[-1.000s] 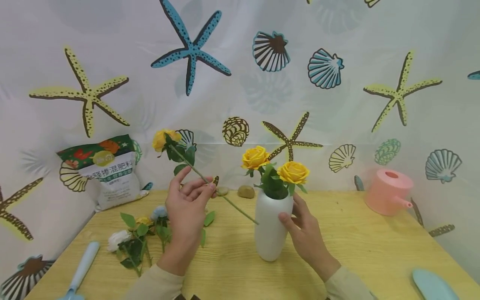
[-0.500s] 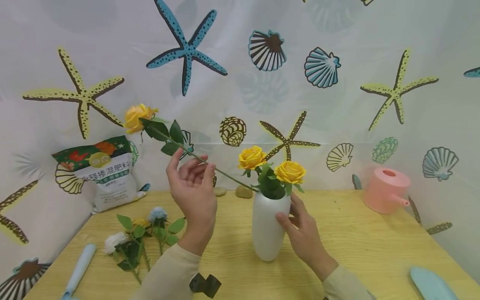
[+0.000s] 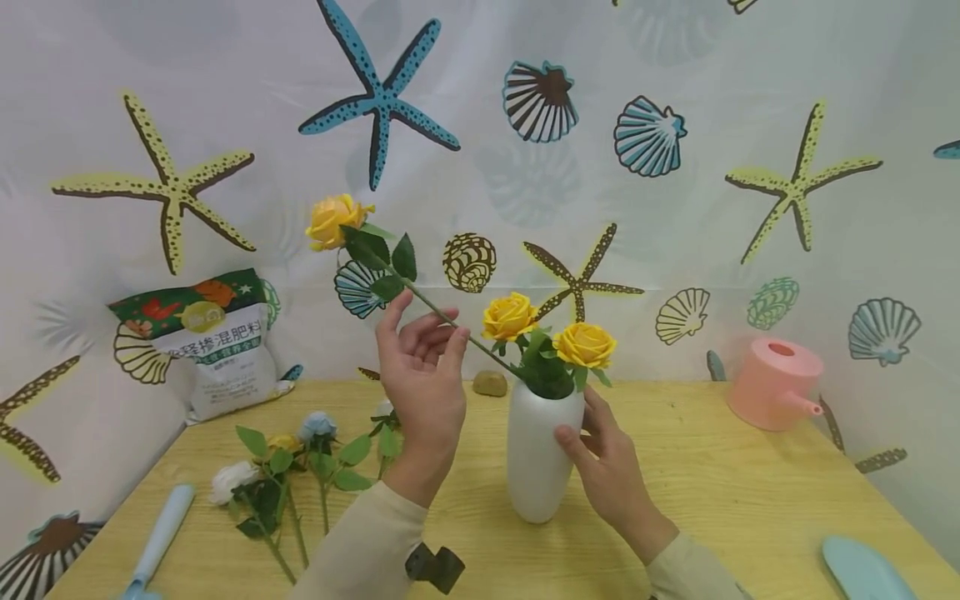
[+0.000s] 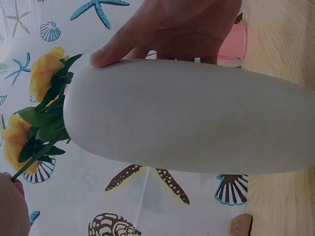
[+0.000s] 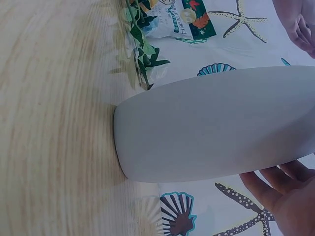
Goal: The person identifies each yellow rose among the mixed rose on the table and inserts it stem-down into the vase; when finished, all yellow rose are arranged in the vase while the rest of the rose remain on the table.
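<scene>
In the head view my left hand holds a yellow rose by its green stem, between thumb and fingers. The stem slants down to the right, its lower end at the mouth of a white vase. Two other yellow roses stand in the vase, their leaves bunched at the rim. My right hand grips the vase's right side, thumb toward me and fingers behind. The right wrist view shows the upright vase's base on the wooden table, with right-hand fingertips against its wall.
White, yellow and blue flowers lie on the table at left, near a light blue-handled tool. A fertilizer bag leans at back left. A stone, pink watering can and pale blue object are also around.
My left hand has raised the rose, and its stem's lower end has gone from in front of the vase up to the mouth. The right hand keeps its grip on the vase.
</scene>
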### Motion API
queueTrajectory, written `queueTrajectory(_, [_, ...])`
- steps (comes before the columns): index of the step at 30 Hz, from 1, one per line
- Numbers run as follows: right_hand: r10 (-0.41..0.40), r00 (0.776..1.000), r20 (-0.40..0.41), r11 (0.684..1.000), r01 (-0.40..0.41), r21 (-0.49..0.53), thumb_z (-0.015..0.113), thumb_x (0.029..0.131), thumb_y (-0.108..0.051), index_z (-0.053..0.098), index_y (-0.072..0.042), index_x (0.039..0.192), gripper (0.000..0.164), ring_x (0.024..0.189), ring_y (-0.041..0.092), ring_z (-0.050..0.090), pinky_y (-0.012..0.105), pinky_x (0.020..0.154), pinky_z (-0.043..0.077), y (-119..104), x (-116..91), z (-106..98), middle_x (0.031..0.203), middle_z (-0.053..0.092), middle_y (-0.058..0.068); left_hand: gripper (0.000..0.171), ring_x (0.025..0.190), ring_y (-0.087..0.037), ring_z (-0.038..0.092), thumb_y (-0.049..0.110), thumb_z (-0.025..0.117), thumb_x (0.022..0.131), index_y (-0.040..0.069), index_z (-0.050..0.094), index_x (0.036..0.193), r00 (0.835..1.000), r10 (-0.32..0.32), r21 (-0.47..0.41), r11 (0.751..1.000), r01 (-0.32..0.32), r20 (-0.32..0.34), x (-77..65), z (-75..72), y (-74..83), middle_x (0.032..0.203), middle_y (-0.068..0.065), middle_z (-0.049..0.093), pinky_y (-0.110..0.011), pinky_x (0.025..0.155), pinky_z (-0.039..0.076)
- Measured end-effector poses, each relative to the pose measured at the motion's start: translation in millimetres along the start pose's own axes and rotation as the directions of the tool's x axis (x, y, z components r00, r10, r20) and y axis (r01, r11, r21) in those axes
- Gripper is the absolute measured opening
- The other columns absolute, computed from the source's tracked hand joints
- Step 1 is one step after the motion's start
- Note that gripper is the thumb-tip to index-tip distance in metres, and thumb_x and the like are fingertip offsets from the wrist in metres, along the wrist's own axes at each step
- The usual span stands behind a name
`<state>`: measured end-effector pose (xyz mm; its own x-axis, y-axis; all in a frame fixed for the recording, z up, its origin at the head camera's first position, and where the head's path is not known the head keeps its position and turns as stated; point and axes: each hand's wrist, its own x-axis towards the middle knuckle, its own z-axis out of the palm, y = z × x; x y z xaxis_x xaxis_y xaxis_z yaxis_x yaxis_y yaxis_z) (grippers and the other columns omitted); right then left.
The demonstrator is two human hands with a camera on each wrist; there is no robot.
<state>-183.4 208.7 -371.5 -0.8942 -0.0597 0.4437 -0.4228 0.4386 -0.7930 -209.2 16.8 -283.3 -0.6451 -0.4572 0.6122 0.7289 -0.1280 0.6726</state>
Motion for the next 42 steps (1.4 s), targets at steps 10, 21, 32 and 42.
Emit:
queueTrajectory(10, [-0.047,0.999,-0.018,0.999,0.047,-0.008,0.059,0.102,-0.017,0.034,-0.015,0.155,0.058,0.123,0.040,0.062,0.054,0.095,0.056,2.6,-0.1,1.7,0.142,0.057,0.023,0.056,0.092,-0.014,0.068,-0.007,0.070,0.090,0.004,0.047,0.140,0.984,-0.044,0.033,0.999,0.039,0.171,-12.2,7.1,-10.5,0.107,-0.026,0.069,-0.021,0.086,0.057])
queueTrajectory(21, [-0.065,0.998,-0.016,0.998,0.066,0.022,0.059,0.102,-0.014,0.038,-0.014,0.152,0.054,0.123,0.038,0.063,0.050,0.095,0.057,-0.3,-1.0,-0.2,0.141,0.058,0.023,0.046,0.085,-0.016,0.069,-0.003,0.070,0.092,0.003,0.053,0.134,0.952,-0.089,0.130,0.990,0.053,0.292,-18.7,4.5,-16.3,0.101,-0.019,0.073,-0.019,0.070,0.056])
queueTrajectory(32, [-0.068,0.997,-0.025,0.997,0.068,0.020,0.059,0.102,-0.014,0.039,-0.014,0.151,0.052,0.121,0.036,0.064,0.046,0.094,0.058,1.0,-1.5,0.6,0.140,0.059,0.022,0.038,0.084,-0.029,0.071,-0.002,0.072,0.090,-0.003,0.057,0.125,0.961,0.129,0.131,0.978,-0.164,0.243,-6.5,5.7,-10.2,0.093,-0.020,0.073,-0.020,0.085,0.057])
queueTrajectory(42, [-0.070,0.997,-0.023,0.997,0.071,0.025,0.059,0.102,-0.014,0.042,-0.013,0.147,0.049,0.120,0.034,0.065,0.041,0.093,0.058,0.6,-1.3,-0.4,0.138,0.061,0.020,0.039,0.081,-0.027,0.071,-0.004,0.073,0.088,-0.002,0.059,0.125,0.928,0.244,0.151,0.944,-0.294,0.282,4.9,5.1,-1.0,0.091,-0.018,0.073,-0.022,0.089,0.058])
